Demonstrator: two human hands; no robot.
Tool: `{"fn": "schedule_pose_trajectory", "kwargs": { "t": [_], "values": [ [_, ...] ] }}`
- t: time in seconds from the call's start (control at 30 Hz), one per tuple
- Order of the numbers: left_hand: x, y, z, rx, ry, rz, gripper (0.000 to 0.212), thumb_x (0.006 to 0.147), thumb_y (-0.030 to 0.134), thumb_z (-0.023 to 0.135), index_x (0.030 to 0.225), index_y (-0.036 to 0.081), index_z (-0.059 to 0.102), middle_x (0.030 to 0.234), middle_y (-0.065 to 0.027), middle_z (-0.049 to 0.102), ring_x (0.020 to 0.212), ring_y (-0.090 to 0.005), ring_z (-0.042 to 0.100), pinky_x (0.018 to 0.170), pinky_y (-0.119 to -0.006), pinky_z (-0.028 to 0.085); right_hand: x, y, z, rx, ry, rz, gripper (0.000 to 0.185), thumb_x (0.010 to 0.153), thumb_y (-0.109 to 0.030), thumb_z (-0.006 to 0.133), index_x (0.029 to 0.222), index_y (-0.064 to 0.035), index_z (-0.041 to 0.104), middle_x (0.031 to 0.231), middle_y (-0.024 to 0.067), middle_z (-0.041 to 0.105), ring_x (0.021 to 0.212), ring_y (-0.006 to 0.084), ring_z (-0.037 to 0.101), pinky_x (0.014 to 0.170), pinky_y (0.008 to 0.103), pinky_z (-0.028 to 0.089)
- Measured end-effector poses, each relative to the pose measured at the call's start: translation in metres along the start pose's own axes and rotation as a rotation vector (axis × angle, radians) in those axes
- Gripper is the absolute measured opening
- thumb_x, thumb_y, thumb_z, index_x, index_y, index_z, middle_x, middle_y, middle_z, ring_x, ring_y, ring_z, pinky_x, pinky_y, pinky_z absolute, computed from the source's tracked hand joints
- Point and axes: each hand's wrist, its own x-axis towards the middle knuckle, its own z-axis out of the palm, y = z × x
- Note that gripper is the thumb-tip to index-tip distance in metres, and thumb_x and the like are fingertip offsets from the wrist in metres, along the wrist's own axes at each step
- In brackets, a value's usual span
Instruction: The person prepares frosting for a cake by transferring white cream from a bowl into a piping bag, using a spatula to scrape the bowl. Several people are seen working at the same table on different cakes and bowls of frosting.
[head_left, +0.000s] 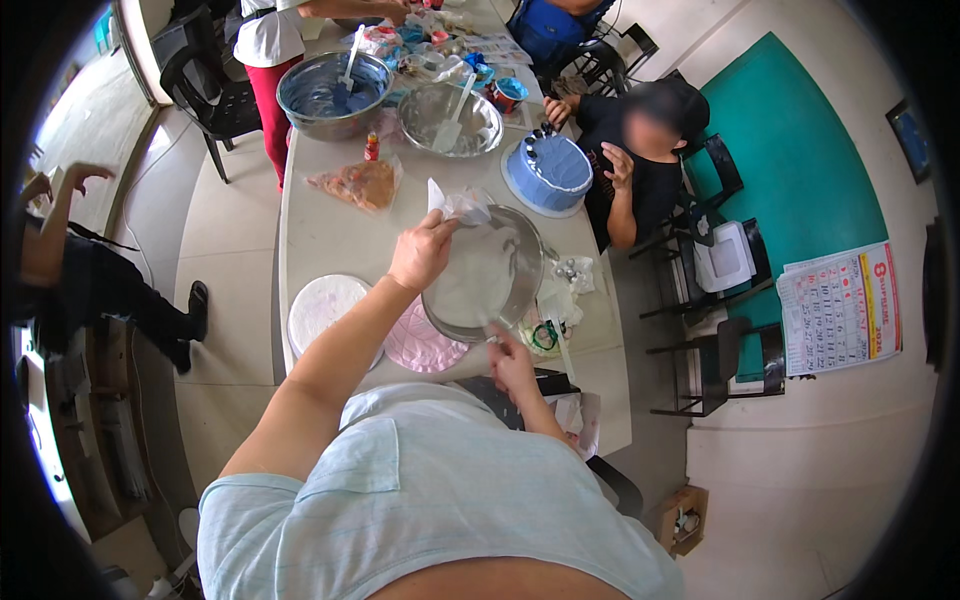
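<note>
Over the near half of the table, my left hand is closed on a crumpled piece of thin white plastic or paper at the far left rim of a metal bowl. Whitish material lies inside that bowl. My right hand is at the bowl's near edge with its fingers curled; a blurred, pale thing shows by the fingertips, and I cannot tell if it is held. Left of the bowl sit a pink cake with a ridged surface and a round white cake, partly behind my left forearm.
Farther up the table are a bowl of blue icing, a bowl with a spatula, a filled plastic bag and a blue cake. A person in black sits beside that cake. Metal piping tips lie at right.
</note>
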Motion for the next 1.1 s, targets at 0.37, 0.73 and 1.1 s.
{"fn": "schedule_pose_trajectory", "kwargs": {
  "t": [0.37, 0.73, 1.1],
  "values": [
    [0.001, -0.005, -0.006, -0.028, 0.009, -0.022, 0.025, 0.08, 0.002, 0.06, 0.103, 0.009, 0.067, 0.088, -0.009, 0.058, 0.07, -0.0334, 0.063, 0.062, -0.044, 0.053, 0.007, -0.022, -0.006, 0.067, -0.14, -0.039, 0.044, 0.095, -0.011, 0.053, 0.139, -0.0134, 0.049, 0.064, -0.0006, 0.046, 0.041, 0.0074, 0.036, 0.033, 0.025, 0.026],
    [0.002, -0.002, 0.002, -0.03, 0.028, 0.019, 0.025, 0.08, 0.002, 0.06, 0.103, 0.009, 0.068, 0.087, -0.0089, 0.058, 0.069, -0.0338, 0.063, 0.061, -0.044, 0.053, 0.027, 0.013, -0.011, -0.097, -0.019, -0.17, 0.043, 0.094, -0.01, 0.055, 0.137, -0.0136, 0.052, 0.064, -0.002, 0.047, 0.045, 0.0067, 0.038, 0.035, 0.0222, 0.028],
    [-0.001, -0.005, -0.001, -0.005, 0.06, -0.014, 0.023, 0.081, 0.003, 0.06, 0.101, 0.011, 0.068, 0.088, -0.0079, 0.058, 0.068, -0.0325, 0.064, 0.06, -0.043, 0.053, -0.001, -0.007, -0.015, 0.113, -0.235, -0.014, 0.044, 0.095, -0.01, 0.053, 0.139, -0.0118, 0.049, 0.067, -0.0021, 0.046, 0.048, 0.0064, 0.038, 0.036, 0.0226, 0.027]
  ]
}}
